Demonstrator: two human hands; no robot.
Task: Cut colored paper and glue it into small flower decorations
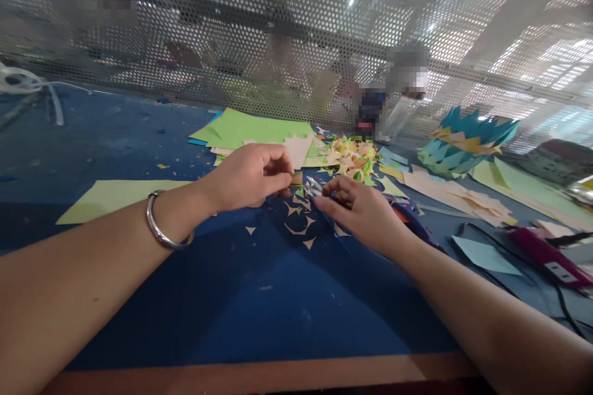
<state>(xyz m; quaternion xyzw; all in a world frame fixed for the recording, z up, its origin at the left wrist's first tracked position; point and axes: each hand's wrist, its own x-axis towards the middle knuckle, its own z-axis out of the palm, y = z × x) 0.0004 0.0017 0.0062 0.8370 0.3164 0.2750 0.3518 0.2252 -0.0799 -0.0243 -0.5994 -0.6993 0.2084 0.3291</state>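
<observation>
My left hand, a silver bangle on its wrist, is closed in a pinch at the middle of the table. Between its fingertips is a small piece of paper, orange and pale green. Just to the right, my right hand has its fingers closed on a small shiny silvery tool pointing at the paper; blur hides its kind. Below and between the hands lie loose paper scraps with pointed corners. Beyond my right hand sits a heap of small folded paper pieces in yellow, pink and green.
Green paper sheets lie behind my left hand, a pale yellow sheet to its left. At the right are a spiky teal paper ring, a purple power strip and black cables. A perforated metal panel stands behind the table.
</observation>
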